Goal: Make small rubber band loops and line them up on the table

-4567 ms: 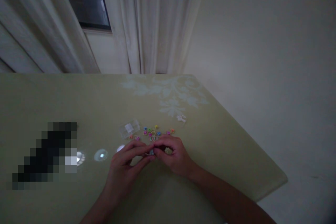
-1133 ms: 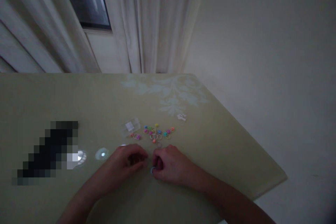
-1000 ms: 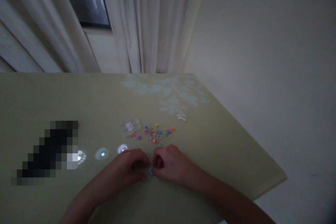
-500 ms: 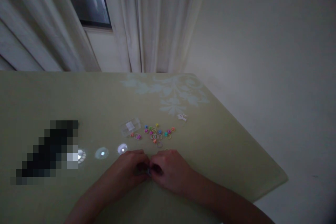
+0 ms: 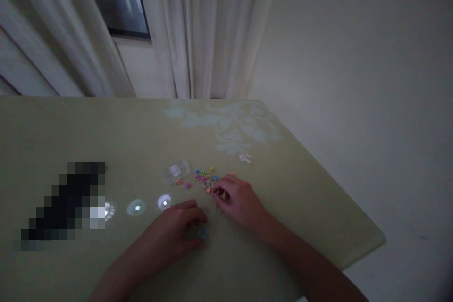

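My left hand (image 5: 182, 226) rests on the table with thumb and forefinger apart. A small pale blue ring (image 5: 203, 232) sits between those fingertips; it keeps its round shape and does not look pinched. My right hand (image 5: 237, 198) is at the near right side of a loose group of small coloured rings, its thumb and forefinger closed together. What they pinch is hidden. An orange star-shaped piece (image 5: 208, 190) lies just left of its fingertips. Several pink, blue and green pieces, such as a pink one (image 5: 187, 185), are spread beyond.
A clear plastic box (image 5: 177, 171) with a white label lies left of the rings. A small white key-shaped piece (image 5: 245, 158) is at the back right. Farther left is a dark pixelated object (image 5: 67, 203). The table (image 5: 300, 207) ends at a slanting right edge near the wall.
My hands were together over the small ring. The right one has moved away, up and right to the coloured pieces, covering some. My left hand's fingers have parted and the pale blue ring shows.
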Tool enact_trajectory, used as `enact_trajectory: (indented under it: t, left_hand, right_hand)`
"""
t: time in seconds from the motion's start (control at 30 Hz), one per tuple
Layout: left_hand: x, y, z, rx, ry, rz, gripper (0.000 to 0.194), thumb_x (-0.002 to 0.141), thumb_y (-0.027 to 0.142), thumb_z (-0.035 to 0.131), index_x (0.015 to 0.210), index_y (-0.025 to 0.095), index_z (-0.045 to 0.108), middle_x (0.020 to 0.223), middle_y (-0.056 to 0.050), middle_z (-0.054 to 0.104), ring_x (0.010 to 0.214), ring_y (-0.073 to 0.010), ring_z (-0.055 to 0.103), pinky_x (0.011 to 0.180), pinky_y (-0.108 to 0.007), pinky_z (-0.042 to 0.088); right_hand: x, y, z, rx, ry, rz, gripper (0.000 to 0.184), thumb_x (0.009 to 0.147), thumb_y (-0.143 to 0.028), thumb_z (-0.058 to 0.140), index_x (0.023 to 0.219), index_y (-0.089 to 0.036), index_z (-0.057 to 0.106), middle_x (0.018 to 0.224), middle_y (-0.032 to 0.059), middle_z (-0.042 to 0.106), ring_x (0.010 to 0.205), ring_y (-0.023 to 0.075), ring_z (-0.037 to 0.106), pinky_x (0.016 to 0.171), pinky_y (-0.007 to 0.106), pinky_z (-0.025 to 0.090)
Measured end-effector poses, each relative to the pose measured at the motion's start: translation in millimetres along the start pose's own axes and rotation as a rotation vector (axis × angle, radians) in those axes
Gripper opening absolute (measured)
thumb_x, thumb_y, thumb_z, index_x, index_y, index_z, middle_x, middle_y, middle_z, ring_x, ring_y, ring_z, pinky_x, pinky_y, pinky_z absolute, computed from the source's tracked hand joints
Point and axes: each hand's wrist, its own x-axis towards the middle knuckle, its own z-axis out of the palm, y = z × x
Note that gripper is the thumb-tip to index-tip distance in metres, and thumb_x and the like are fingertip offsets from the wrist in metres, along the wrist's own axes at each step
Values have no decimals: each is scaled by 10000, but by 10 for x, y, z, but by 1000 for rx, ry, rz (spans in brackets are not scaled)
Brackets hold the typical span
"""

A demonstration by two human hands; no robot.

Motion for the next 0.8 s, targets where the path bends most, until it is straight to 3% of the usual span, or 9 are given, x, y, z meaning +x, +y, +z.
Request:
enact_trajectory:
  t: [0.23,0.47,0.63,0.8]
  left_hand:
    - [23,-12,37,21,-13,15,173,818,210,677,955,255,774,1041,-33,718,996,-234,682,870,-323,473]
    - [-22,7,0,-25,-5,13,228,809,262,735,1034,246,764,1075,-43,721,992,-248,673,880,-337,472]
    - [-18,14,-2,-39,52,32,203,872,301,710,1060,240,756,1068,-47,729,972,-242,677,849,-326,480]
    - [60,-12,40,-65,136,66,160,937,296,634,1004,227,762,952,-33,737,805,-194,670,716,-282,483]
  right_hand:
    - [166,305,108,-35,-55,11,117,994,-251,729,1065,-204,811,1024,48,702,930,161,680,866,278,506]
    - [210,270,148,-97,-94,34,179,1043,-316,666,1081,-219,810,1048,40,712,954,161,684,877,276,495]
    - [242,237,118,-228,-130,-48,192,1069,-293,611,1102,-192,772,1080,60,703,974,170,668,876,279,496]
    - [267,229,126,-306,-156,-58,182,1061,-288,588,1073,-151,707,1069,89,677,950,193,644,846,297,499]
